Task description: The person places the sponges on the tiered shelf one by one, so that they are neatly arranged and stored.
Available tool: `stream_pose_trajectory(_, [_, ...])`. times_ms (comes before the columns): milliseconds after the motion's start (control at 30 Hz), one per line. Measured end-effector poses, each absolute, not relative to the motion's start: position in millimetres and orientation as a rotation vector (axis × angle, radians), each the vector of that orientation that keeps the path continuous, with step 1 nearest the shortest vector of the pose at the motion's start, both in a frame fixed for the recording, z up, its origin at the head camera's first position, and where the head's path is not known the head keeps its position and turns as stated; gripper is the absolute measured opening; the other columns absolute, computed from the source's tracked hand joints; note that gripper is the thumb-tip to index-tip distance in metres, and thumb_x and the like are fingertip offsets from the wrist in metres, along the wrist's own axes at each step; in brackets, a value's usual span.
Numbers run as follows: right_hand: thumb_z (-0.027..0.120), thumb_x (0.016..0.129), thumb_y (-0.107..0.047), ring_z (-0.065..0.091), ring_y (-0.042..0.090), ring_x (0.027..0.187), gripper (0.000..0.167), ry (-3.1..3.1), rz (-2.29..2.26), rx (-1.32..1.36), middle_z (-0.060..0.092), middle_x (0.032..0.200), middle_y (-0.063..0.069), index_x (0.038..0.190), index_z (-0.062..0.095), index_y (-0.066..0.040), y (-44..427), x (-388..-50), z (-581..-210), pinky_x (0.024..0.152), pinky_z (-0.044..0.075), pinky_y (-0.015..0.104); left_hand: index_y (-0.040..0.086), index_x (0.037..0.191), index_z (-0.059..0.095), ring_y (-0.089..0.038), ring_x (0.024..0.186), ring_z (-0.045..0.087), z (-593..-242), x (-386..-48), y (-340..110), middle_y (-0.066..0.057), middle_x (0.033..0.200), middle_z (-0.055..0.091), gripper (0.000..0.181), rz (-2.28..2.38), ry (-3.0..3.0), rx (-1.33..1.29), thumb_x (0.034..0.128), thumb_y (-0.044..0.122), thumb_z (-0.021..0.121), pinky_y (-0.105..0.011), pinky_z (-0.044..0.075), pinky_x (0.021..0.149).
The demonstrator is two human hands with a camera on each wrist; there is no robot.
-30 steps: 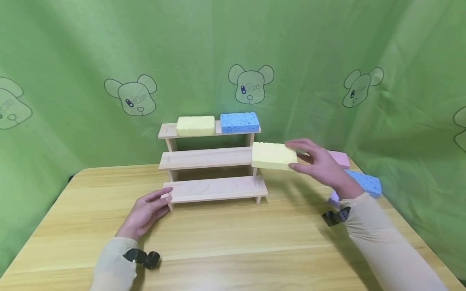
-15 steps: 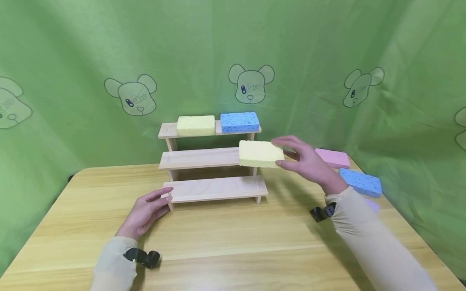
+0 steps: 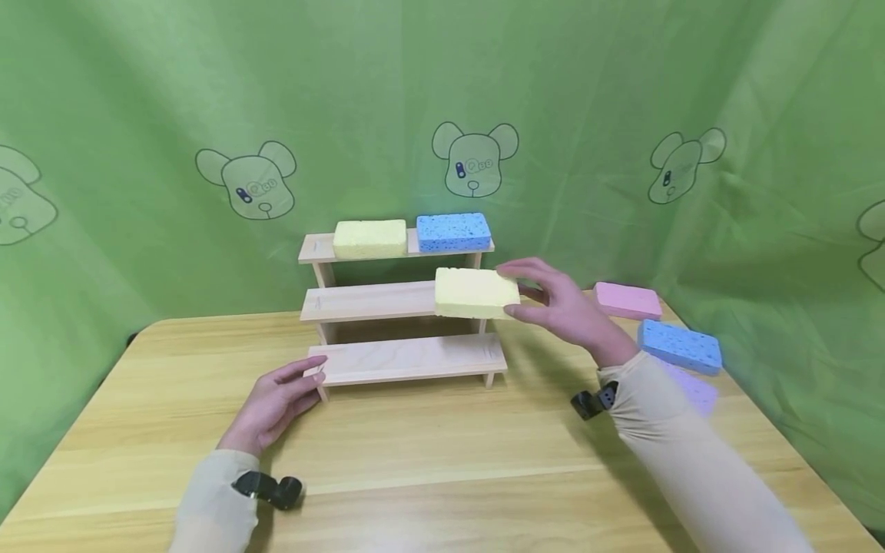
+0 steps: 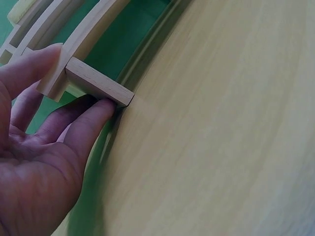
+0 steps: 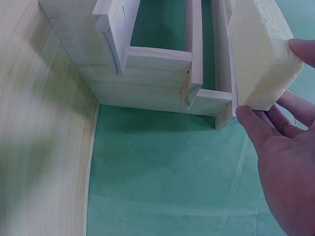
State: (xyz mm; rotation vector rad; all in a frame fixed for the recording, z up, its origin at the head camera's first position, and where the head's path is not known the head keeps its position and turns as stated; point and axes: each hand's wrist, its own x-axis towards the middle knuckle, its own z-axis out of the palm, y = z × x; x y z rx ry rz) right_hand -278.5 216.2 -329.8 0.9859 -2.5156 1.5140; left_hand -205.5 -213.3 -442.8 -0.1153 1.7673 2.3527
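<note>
A three-step wooden display stand (image 3: 408, 361) rests on the table. My left hand (image 3: 273, 407) holds the left end of its lowest step, thumb on the board and fingers (image 4: 91, 125) against the leg. With my right hand (image 3: 563, 307), I grip a yellow sponge (image 3: 477, 292) by its right end, thumb and fingers on opposite long sides. In the head view this sponge overlaps the right part of the middle step; whether it touches the wood I cannot tell. On the top step lie another yellow sponge (image 3: 369, 239) and a speckled blue sponge (image 3: 452, 233).
To the right on the wooden table (image 3: 429, 476) lie a pink sponge (image 3: 627, 300), a blue sponge (image 3: 681, 347) and a purple sponge (image 3: 694, 390), the last partly covered by my right sleeve. A green curtain (image 3: 373, 92) with bear-head prints hangs behind.
My right hand has carried the yellow sponge leftward, from beside the stand to over the right part of the middle step. More of the sponges on the right shows. My left hand stays put.
</note>
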Motion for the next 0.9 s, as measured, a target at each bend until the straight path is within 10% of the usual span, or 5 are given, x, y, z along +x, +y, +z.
stream_pose_trajectory(900, [0.073, 0.089, -0.009, 0.041, 0.027, 0.131, 0.054, -2.486, 1.558, 1.036, 0.046, 0.139, 0.011, 0.138, 0.052, 0.002, 183.0, -276.3, -330.1, 0.114, 0.033, 0.042, 0.0, 0.132, 0.06, -0.018, 0.109, 0.063, -442.2, -205.5, -213.6, -0.018, 0.15, 0.033, 0.041, 2.343, 1.767, -0.117, 0.0908, -0.002, 0.066, -0.037, 0.048, 0.101])
